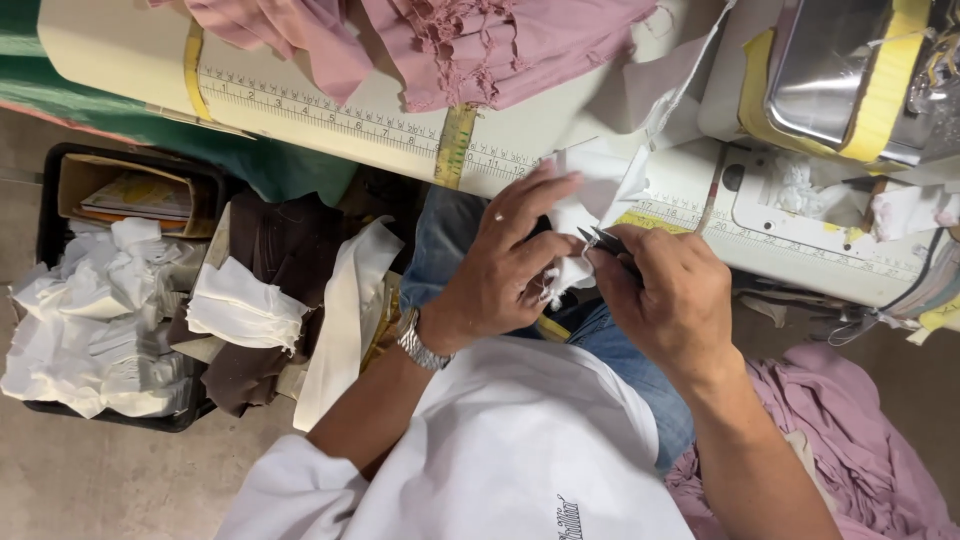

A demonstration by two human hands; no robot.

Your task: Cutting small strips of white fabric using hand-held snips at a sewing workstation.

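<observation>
Here the left hand [500, 270] pinches a small white fabric piece [580, 215] between curled fingers, just near the tabletop [330, 110] edge. The right hand [665, 300] closes its fingers around small thread snips [603, 240], whose tips touch the fabric; their handle is hidden inside the fist.

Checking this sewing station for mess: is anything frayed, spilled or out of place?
Yes. The pink fabric on the table has a ragged, frayed edge, more pink cloth lies on the floor, and white scraps overflow the black bin. The left hand and right hand look orderly.
</observation>
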